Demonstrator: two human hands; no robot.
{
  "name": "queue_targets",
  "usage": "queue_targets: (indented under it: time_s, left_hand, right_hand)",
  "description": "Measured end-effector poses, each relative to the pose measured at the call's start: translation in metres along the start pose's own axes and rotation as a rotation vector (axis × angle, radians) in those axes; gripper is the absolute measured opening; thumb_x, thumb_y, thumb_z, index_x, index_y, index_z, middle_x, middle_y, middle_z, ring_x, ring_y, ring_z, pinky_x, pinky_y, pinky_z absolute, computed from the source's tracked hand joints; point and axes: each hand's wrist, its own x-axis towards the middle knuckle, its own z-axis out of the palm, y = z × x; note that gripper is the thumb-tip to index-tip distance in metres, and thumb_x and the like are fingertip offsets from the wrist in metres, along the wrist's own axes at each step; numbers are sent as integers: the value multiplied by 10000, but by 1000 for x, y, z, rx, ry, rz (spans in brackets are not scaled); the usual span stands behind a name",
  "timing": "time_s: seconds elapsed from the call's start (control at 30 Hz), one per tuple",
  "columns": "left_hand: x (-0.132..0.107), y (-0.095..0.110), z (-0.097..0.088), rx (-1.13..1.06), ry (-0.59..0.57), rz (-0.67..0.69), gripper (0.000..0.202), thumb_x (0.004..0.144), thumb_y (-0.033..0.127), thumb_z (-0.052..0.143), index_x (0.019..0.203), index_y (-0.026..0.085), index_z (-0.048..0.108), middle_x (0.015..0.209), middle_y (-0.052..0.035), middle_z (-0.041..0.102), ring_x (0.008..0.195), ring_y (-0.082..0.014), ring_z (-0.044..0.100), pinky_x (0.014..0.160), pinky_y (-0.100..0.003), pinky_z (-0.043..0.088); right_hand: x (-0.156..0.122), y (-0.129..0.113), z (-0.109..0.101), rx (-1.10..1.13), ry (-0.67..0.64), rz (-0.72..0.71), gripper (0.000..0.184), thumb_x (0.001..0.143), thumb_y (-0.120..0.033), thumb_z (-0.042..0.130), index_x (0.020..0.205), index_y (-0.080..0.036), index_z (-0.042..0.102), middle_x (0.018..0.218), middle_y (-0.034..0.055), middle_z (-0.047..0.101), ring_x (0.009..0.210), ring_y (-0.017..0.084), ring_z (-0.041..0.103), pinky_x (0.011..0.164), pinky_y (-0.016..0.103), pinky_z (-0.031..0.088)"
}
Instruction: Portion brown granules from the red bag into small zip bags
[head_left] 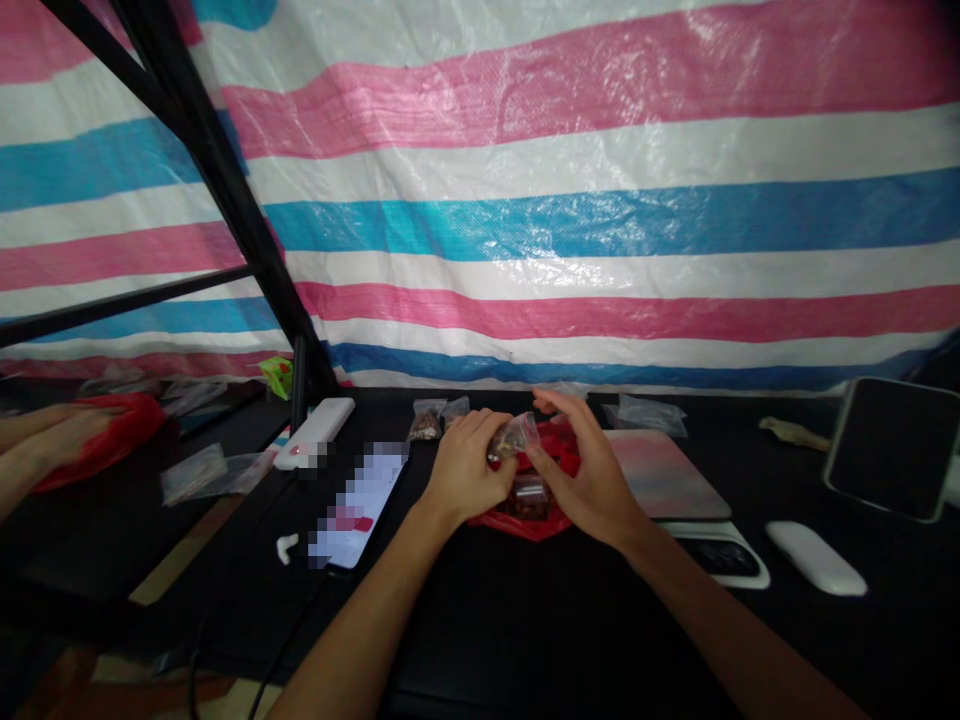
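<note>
Two hands work close together over the black table (pixel 487 630) in my view: the left hand (pixel 466 465) and right hand (pixel 586 470), both half closed, pinch a small clear bag (pixel 517 435) up above a red plastic bag (pixel 521 525), which holds a clear bag of brown bits (pixel 529 502).

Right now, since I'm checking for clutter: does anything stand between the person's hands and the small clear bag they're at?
Nothing visible does: the left hand and right hand both touch the small clear plastic bag directly, with the red plastic bag lying beneath it.
</note>
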Motion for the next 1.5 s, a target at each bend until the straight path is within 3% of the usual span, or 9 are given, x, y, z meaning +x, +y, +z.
queue_targets:
  time_s: [0.1, 0.2, 0.3, 0.67, 0.9, 1.03, 1.17, 1.3, 1.5]
  left_hand:
    - [1, -5, -3, 36, -19, -23, 393, 768, 151, 631, 1154, 220, 635, 1062, -65, 696, 997, -271, 643, 908, -412, 471]
    - [1, -9, -4, 116, -54, -37, 321, 758, 129, 619, 1060, 230, 662, 997, -53, 682, 956, -265, 640, 867, -407, 462]
    - [1, -10, -4, 147, -77, -46, 266, 763, 106, 595, 981, 240, 669, 941, -41, 659, 917, -251, 625, 840, -396, 452]
    - [0, -12, -1, 62, -168, 19, 321, 760, 100, 620, 1034, 241, 709, 1004, -52, 648, 969, -246, 596, 871, -400, 450]
    - [1, -13, 0, -38, -174, -22, 344, 772, 99, 612, 1070, 231, 724, 1023, -47, 674, 980, -247, 599, 908, -405, 445]
    - [4, -9, 1, -174, -98, -40, 274, 828, 122, 608, 1062, 219, 713, 1010, -47, 691, 978, -236, 599, 902, -377, 448]
    - [4, -2, 1, -344, 0, -75, 136, 935, 242, 595, 1039, 211, 675, 988, -34, 693, 933, -204, 608, 867, -333, 456]
    - [1, 3, 2, -443, -42, -152, 194, 969, 319, 577, 1130, 213, 594, 978, -16, 685, 864, -177, 633, 798, -295, 475]
    - [-2, 9, 4, -370, -107, -143, 349, 942, 334, 625, 1250, 223, 504, 1102, -49, 687, 969, -207, 671, 870, -333, 506]
  right_hand:
    - [4, 2, -10, -125, 11, -67, 381, 939, -237, 595, 1317, -278, 568, 1296, 97, 618, 1241, 289, 567, 1079, 504, 457]
    - [5, 5, -14, -200, 85, -89, 298, 939, -165, 534, 1208, -266, 610, 1196, 84, 645, 1176, 277, 590, 1052, 489, 457]
    - [5, 9, -13, -227, 149, -84, 262, 951, -153, 507, 1163, -258, 620, 1146, 82, 655, 1128, 271, 602, 1013, 473, 469]
    - [6, 15, -12, -241, 201, -23, 214, 980, -172, 493, 1095, -251, 656, 1081, 73, 679, 1080, 261, 616, 974, 444, 480]
    - [7, 19, -11, -241, 203, -59, 195, 982, -165, 501, 1068, -241, 659, 1061, 66, 683, 1057, 255, 616, 964, 441, 468]
    - [7, 17, -14, -208, 107, -95, 177, 975, -182, 524, 1090, -243, 644, 1070, 63, 677, 1064, 259, 617, 953, 439, 467]
    - [4, 11, -14, -167, -17, -163, 242, 978, -210, 539, 1210, -239, 601, 1168, 82, 653, 1136, 266, 597, 983, 443, 465]
    - [2, 4, -7, -155, -46, -199, 216, 983, -221, 575, 1196, -246, 596, 1134, 73, 673, 1092, 248, 624, 964, 416, 490]
    - [0, 5, -1, -123, -45, -262, 133, 988, -191, 594, 1087, -266, 641, 1042, 37, 709, 1003, 218, 659, 919, 374, 516]
